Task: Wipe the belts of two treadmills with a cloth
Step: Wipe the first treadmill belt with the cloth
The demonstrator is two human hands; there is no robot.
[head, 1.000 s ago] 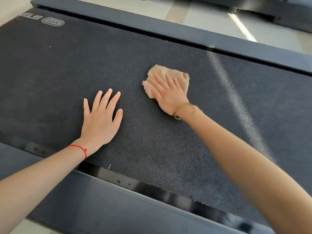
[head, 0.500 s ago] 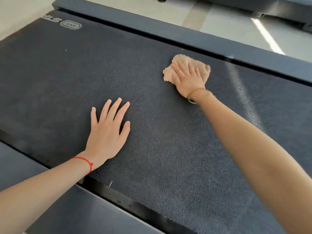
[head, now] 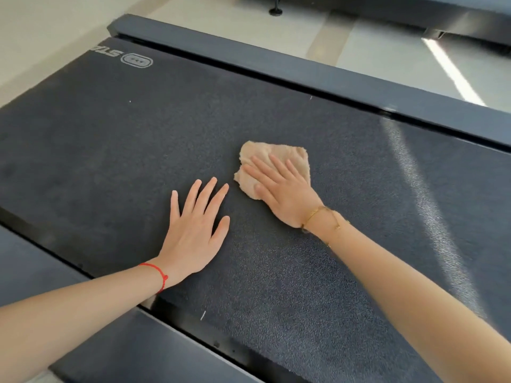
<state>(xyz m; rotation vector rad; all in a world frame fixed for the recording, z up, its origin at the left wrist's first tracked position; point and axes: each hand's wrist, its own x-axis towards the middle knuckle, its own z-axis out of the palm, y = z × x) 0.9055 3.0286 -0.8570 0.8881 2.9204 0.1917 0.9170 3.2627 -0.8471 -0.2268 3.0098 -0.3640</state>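
The right hand (head: 284,194), fingers flat, presses the crumpled tan cloth (head: 272,161) mid-frame; it has slid back from the belt's far edge, now near the flat, empty left hand (head: 193,233) on the dark grey treadmill belt (head: 110,150).

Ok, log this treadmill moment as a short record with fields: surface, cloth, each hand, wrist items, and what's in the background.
surface: dark grey textured treadmill belt between dark side rails
cloth: crumpled beige terry cloth, lying on the belt under the right hand
right hand: right hand flat, fingers straight, pressing the cloth down
left hand: left hand flat on bare belt, fingers spread, apart from the cloth
wrist items: thin gold bracelet on right wrist; red string bracelet on left wrist
background: pale tiled floor
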